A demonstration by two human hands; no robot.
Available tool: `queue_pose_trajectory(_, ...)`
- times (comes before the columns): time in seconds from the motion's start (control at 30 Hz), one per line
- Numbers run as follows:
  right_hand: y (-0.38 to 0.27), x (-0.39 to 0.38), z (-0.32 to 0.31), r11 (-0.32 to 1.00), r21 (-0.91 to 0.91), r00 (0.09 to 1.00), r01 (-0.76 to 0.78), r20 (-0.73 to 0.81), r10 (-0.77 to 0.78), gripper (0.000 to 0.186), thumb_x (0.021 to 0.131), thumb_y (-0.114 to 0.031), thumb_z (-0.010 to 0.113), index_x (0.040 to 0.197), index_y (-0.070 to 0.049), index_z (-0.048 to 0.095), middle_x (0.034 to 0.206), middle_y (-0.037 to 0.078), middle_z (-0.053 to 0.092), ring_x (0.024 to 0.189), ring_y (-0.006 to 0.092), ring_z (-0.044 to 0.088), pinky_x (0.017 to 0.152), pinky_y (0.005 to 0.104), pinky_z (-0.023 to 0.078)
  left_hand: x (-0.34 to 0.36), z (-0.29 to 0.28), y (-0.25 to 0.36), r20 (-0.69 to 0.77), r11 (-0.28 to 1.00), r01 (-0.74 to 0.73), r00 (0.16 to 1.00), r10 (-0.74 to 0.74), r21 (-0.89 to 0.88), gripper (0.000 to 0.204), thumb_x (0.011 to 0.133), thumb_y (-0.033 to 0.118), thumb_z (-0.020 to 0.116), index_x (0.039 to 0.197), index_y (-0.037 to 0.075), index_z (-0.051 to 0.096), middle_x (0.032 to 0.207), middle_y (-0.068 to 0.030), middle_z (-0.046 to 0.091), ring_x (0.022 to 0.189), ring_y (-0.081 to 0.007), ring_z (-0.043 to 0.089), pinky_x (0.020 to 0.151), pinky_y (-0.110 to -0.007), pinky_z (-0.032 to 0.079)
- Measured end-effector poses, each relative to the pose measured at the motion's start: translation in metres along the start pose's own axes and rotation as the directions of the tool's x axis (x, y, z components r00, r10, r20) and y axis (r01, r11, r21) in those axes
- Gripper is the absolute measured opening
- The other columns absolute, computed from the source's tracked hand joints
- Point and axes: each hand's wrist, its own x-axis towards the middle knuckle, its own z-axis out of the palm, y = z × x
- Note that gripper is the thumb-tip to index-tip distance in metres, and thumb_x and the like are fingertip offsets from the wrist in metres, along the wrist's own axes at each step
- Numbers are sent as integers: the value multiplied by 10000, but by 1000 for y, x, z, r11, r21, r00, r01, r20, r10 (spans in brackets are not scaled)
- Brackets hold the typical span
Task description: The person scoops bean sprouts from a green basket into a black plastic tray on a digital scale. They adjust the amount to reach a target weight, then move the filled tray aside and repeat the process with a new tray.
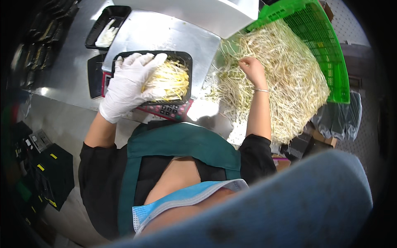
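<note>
the gloved left hand (132, 76) lies unclenched over the left part of a black tray (190, 70), touching its yellow-white sprouts (171, 80); the tray sits on a red scale (182, 112). at right, the bare right hand (252, 68) curls at a sprout pile (289, 78); whether it pinches any, i cannot tell. a green crate (339, 78) borders the pile, far right.

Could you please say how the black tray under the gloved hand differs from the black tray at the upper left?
The near tray holds yellow sprouts; the far tray holds a white item, perhaps a glove. The gloved left hand lies over the near tray, while none is on the far tray. The near tray lies crosswise; the far tray runs lengthwise away. Both are black.
</note>
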Motion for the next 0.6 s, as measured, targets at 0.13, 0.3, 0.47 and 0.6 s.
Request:
queue_pose_trajectory(0.13, 29, -71, 14, 953, -245, 972, -177, 108, 208, 720, 686, -373, 732, 1251, -4, 481, 1183, 193, 558, 1124, 334, 517, 942, 384, 411, 25, 15, 19, -32, 999, -48, 998, 48, 2, 688, 700, 402, 675, 1292, 132, 450, 1145, -93, 524, 1089, -273, 472, 934, -491, 307)
queue_pose_trajectory(0.3, 28, -105, 80, 917, -395, 989, -53, -151, -8, 512, 749, -283, 694, 1202, -97, 547, 1135, 115, 596, 1081, 287, 536, 934, 469, 379, 55, 35, 45, -84, 986, -144, 985, 151, 83, 744, 724, 438, 663, 1354, 162, 381, 1308, -104, 455, 1172, -281, 432, 978, -580, 234)
queue_pose_trajectory(0.47, 22, -106, 12, 807, 534, 945, -254, -41, 325, 272, 849, -150, 601, 1110, -74, 604, 777, 10, 611, 601, 87, 514, 578, 232, 425, 41, 4, 40, -110, 946, -127, 989, 98, -298, 817, 709, 375, 698, 1379, 93, 324, 1382, -177, 362, 1271, -347, 339, 1085, -413, 192)
queue_pose_trajectory(0.6, -45, -99, -62, 765, 639, 992, 80, -129, 4, 287, 885, -104, 559, 1160, -19, 563, 823, 3, 594, 708, 38, 503, 619, 196, 418, 21, 36, 6, -278, 784, -92, 955, -106, -614, 777, 773, 233, 691, 1341, -85, 268, 1398, -235, 295, 1295, -300, 306, 1073, -377, 242)
